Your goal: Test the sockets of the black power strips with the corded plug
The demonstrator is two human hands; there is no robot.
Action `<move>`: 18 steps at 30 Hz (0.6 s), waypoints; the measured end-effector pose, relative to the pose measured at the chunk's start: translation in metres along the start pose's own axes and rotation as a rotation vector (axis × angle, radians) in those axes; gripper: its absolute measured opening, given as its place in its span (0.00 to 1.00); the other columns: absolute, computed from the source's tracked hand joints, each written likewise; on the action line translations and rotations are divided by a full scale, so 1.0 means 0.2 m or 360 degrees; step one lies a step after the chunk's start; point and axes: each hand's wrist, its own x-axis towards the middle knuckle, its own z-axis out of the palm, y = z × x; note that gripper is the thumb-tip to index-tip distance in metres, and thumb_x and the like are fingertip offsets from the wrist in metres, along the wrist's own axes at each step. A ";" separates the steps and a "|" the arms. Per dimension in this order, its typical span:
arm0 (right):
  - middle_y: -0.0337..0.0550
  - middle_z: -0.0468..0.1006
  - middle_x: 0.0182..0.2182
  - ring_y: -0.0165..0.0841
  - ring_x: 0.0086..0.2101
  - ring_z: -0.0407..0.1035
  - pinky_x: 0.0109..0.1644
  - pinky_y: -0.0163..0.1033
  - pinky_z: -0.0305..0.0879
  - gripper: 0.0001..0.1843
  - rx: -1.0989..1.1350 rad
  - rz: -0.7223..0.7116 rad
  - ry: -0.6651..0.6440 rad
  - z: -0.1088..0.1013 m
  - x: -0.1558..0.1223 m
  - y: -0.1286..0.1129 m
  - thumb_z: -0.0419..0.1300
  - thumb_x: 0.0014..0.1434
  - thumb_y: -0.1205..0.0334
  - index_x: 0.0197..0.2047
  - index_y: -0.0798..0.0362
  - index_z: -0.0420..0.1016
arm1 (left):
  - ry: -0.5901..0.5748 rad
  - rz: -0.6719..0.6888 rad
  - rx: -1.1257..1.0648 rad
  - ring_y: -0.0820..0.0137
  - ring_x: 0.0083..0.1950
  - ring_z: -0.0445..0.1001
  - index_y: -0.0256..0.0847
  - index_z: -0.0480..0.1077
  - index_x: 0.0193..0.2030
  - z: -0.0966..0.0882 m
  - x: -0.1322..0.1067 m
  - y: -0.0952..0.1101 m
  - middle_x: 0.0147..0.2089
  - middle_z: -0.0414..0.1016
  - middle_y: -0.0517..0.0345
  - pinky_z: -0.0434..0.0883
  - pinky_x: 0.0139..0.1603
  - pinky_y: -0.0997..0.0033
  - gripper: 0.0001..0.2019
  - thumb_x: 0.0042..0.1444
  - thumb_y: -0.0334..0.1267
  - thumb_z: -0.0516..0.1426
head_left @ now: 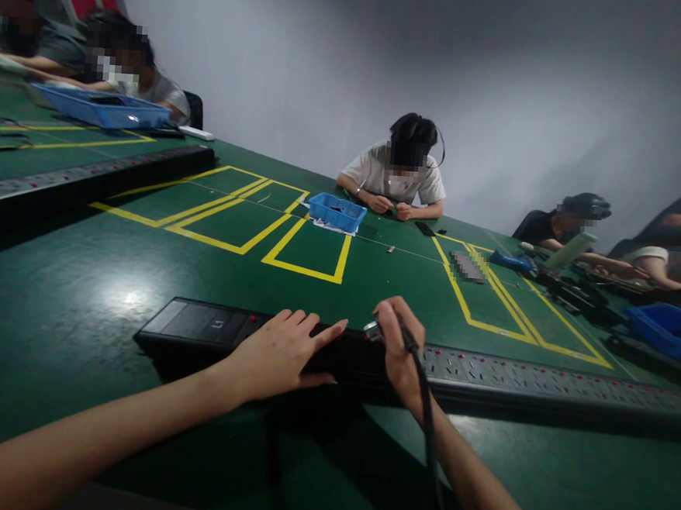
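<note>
A long black power strip (542, 378) with a row of sockets and small red switches runs across the green table (81, 299) in front of me. My left hand (281, 352) lies flat on the strip's left part, fingers stretched out. My right hand (398, 348) is closed round a plug (373, 331) at the strip's top face. The plug's black cable (427, 424) trails back along my right forearm.
Yellow tape rectangles (306, 249) mark the table. A small blue tray (336, 211) sits before a person seated across. Another black strip (89, 179) and a blue tray (103, 106) lie far left by two people. More people, tools and a blue bin (670, 328) are at right.
</note>
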 end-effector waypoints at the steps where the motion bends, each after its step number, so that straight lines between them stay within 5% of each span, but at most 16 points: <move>1: 0.31 0.59 0.18 0.23 0.19 0.56 0.21 0.29 0.51 0.16 0.0184 0.0125 0.0158 -0.01 0.01 0.02 0.45 0.59 0.50 0.27 0.51 0.61 | 0.0004 -0.0003 -0.0001 0.60 0.41 0.66 0.44 0.49 0.63 0.00 0.00 0.00 0.42 0.67 0.48 0.59 0.41 0.62 0.34 0.54 0.60 0.44; 4: 0.28 0.53 0.16 0.23 0.14 0.48 0.17 0.30 0.45 0.18 0.0417 0.0292 0.0338 -0.02 0.06 0.07 0.43 0.58 0.47 0.26 0.51 0.59 | 0.0008 -0.0026 -0.0005 0.60 0.42 0.66 0.45 0.47 0.63 -0.01 0.00 0.00 0.43 0.67 0.49 0.59 0.42 0.62 0.34 0.54 0.60 0.45; 10: 0.30 0.59 0.19 0.23 0.19 0.55 0.23 0.30 0.53 0.12 0.0255 0.0152 0.0181 -0.04 0.07 -0.07 0.52 0.56 0.51 0.28 0.51 0.61 | -0.0068 -0.0053 -0.0154 0.61 0.42 0.68 0.38 0.38 0.65 -0.05 -0.03 -0.07 0.45 0.69 0.48 0.61 0.42 0.64 0.44 0.49 0.63 0.48; 15: 0.31 0.64 0.18 0.26 0.21 0.60 0.26 0.31 0.53 0.12 -0.0318 -0.0151 -0.0219 -0.01 0.08 -0.25 0.52 0.56 0.51 0.28 0.50 0.60 | -0.0086 -0.0160 -0.0133 0.58 0.40 0.70 0.36 0.57 0.57 -0.06 -0.06 -0.13 0.40 0.71 0.47 0.62 0.40 0.62 0.39 0.47 0.66 0.47; 18: 0.31 0.62 0.17 0.25 0.20 0.59 0.25 0.31 0.52 0.14 -0.0303 -0.0190 -0.0083 0.02 0.10 -0.28 0.50 0.57 0.52 0.25 0.50 0.58 | -0.0104 -0.0166 -0.0154 0.58 0.39 0.71 0.36 0.60 0.54 -0.05 -0.06 -0.13 0.38 0.71 0.47 0.63 0.38 0.62 0.38 0.46 0.67 0.47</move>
